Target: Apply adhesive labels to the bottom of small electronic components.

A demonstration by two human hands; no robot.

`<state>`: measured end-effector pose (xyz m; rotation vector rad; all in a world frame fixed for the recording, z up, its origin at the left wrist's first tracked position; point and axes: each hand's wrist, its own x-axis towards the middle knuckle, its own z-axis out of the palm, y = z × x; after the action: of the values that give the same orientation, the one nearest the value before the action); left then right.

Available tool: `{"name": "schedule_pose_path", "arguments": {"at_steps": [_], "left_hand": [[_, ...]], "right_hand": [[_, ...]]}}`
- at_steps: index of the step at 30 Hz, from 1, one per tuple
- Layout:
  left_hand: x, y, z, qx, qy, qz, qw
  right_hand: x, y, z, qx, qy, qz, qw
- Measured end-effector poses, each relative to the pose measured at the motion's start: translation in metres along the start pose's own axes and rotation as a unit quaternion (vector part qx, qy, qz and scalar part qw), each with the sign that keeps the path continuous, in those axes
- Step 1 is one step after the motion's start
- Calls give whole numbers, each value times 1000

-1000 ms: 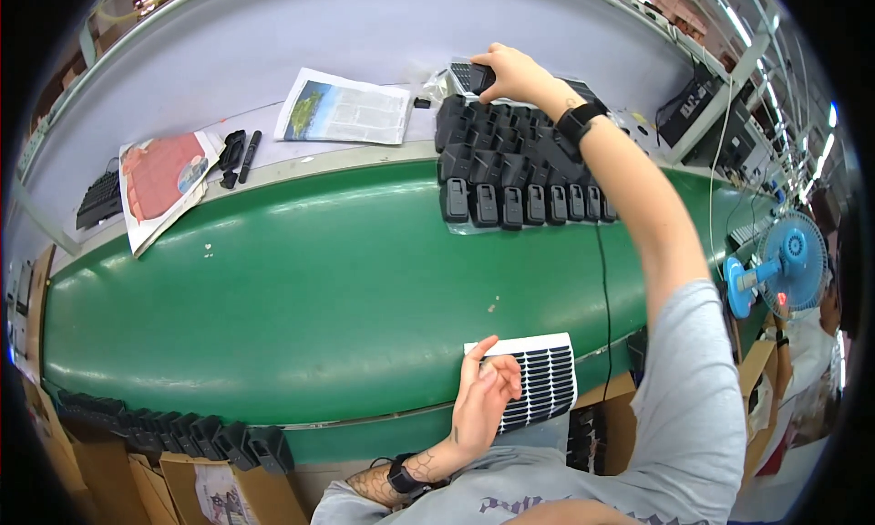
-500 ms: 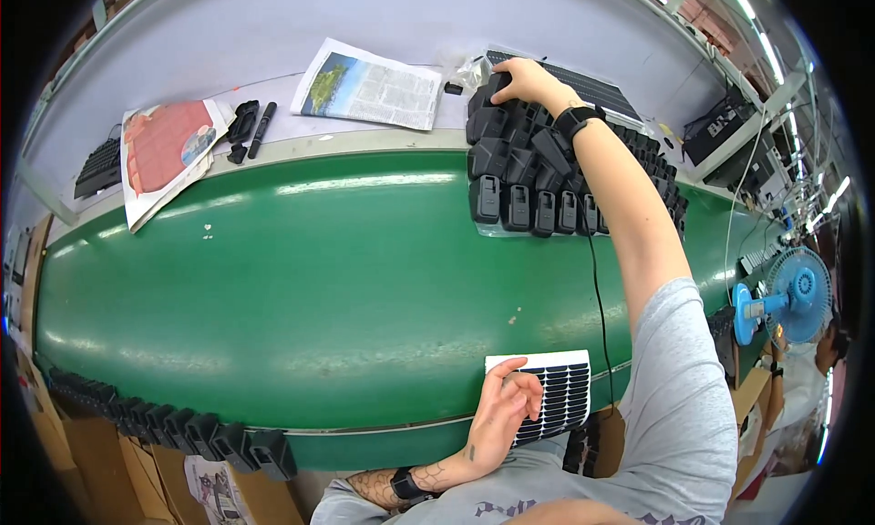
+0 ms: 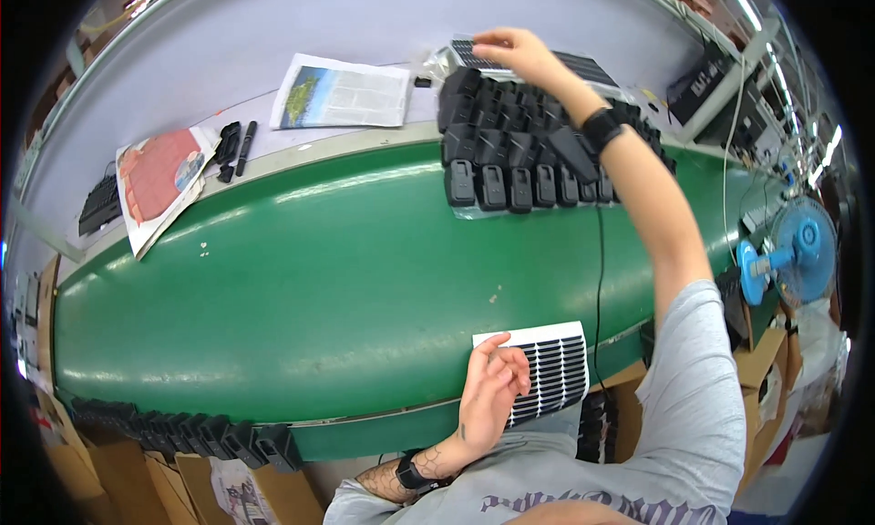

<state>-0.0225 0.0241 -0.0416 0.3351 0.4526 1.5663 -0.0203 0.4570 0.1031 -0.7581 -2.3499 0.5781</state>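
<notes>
My right hand (image 3: 510, 53) is stretched to the back of the bench, over the far edge of a pile of black plastic housings (image 3: 492, 147). Its fingers are extended and slightly apart, beside a dark gridded solar panel (image 3: 474, 55) lying behind the pile; whether they touch it I cannot tell. Nothing shows in that hand. Close to my body, a small white-edged solar panel (image 3: 558, 365) overlaps the near edge of the green work surface (image 3: 346, 279). My left hand (image 3: 492, 388) lies at its left side, palm turned up, fingers loosely curled and apart, holding nothing visible.
A black cable (image 3: 600, 279) runs from the pile toward me. Several black housings (image 3: 228, 434) line the near left edge, above cardboard boxes (image 3: 205, 479). A newspaper (image 3: 346, 92), a printed sheet (image 3: 162, 183) and a black pen (image 3: 246, 149) lie along the back. A blue fan (image 3: 793, 252) stands right.
My right hand has come off a black housing at the back of the pile and moved beyond it toward the panel behind. My left hand keeps its place beside the near panel. The view has shifted.
</notes>
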Motion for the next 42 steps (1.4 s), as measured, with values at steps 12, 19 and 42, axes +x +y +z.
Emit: {"name": "schedule_pose_path", "arguments": {"at_steps": [12, 19, 42], "left_hand": [[16, -12, 13, 39, 34, 68, 996], [18, -16, 12, 50, -19, 26, 998], [11, -21, 20, 236, 119, 199, 944]], "right_hand": [[-487, -97, -132, 588, -1, 14, 809], [-939, -45, 96, 435, 552, 646, 299], [-855, 70, 213, 282, 320, 685, 590]]}}
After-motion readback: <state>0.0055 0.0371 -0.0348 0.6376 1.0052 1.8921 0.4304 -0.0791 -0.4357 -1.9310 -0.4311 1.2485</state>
